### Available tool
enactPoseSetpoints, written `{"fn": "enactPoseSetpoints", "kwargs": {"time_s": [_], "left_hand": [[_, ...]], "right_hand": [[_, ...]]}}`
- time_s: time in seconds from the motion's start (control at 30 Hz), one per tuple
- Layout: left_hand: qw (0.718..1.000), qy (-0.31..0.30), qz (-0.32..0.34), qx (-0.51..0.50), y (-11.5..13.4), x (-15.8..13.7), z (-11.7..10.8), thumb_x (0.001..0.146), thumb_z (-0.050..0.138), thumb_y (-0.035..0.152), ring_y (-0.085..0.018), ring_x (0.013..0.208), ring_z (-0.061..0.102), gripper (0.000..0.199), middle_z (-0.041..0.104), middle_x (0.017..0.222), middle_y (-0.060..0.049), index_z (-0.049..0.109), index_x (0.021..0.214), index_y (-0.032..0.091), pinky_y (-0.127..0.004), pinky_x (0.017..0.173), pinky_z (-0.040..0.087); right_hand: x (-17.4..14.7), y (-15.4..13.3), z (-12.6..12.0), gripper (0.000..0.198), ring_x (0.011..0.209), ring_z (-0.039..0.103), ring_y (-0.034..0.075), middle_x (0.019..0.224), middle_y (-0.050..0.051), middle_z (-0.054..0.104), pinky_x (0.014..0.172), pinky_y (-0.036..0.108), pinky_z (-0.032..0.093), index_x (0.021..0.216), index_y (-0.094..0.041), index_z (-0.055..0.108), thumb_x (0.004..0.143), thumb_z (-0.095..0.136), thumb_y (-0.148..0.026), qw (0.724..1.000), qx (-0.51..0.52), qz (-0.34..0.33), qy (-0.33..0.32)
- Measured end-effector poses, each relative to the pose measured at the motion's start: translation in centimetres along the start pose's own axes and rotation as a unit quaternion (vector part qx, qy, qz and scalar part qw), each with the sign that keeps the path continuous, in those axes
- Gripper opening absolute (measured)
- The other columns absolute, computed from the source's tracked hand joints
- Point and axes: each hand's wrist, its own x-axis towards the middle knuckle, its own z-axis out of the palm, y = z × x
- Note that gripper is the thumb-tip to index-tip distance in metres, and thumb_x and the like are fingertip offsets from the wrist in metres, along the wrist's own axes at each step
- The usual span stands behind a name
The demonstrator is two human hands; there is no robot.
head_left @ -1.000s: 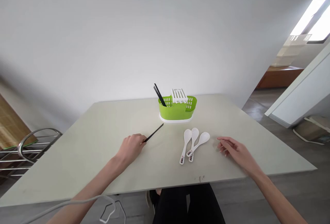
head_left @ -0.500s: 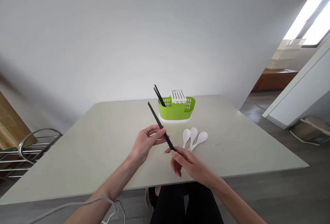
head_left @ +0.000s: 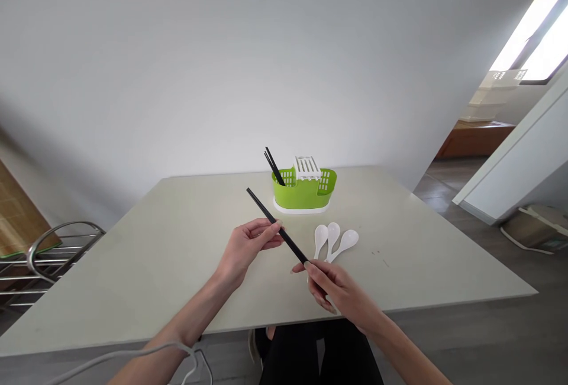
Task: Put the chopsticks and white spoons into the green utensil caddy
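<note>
Black chopsticks (head_left: 261, 210), a second ago in the left hand (head_left: 243, 249) alone, now share two grips, pointing toward eleven: left fingertips pinch mid-length, right hand (head_left: 336, 288) the near end. Green basket (head_left: 302, 197) at one; white spoons (head_left: 332, 233) at three.

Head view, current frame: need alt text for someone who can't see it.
Two bare hands hold black chopsticks slanted above a pale table, the left hand near the middle and the right hand at the nearer end. Beyond stands a green basket holding more chopsticks; three white spoons lie partly hidden behind the right hand.
</note>
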Motion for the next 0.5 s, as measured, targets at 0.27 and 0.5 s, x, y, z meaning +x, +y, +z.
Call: {"fn": "enactPoseSetpoints", "kwargs": {"time_s": [0.27,0.5], "left_hand": [[1.000,0.003,0.006,0.010,1.0,-0.2,0.1,0.079,0.084,0.060,-0.025,0.094,0.079,0.041,0.082,0.107,-0.009,0.080,0.092,0.021,-0.042,0.103,0.062],[0.998,0.029,0.027,0.040,2.6,-1.2,0.3,0.077,0.087,0.059,-0.026,0.087,0.079,0.043,0.081,0.081,-0.009,0.077,0.079,0.017,-0.039,0.090,0.066]], "right_hand": [[0.0,0.0,-0.6,0.062,0.051,0.032,0.007,0.065,-0.006,0.041,0.046,0.023,0.024,0.118,-0.016,0.073,0.097,0.058,-0.072,1.000,0.022,0.008,0.013],[-0.2,-0.4,-0.6,0.058,0.052,0.031,0.006,0.065,-0.007,0.038,0.047,0.022,0.025,0.119,-0.017,0.072,0.093,0.068,-0.068,0.998,0.054,-0.002,0.023]]}}
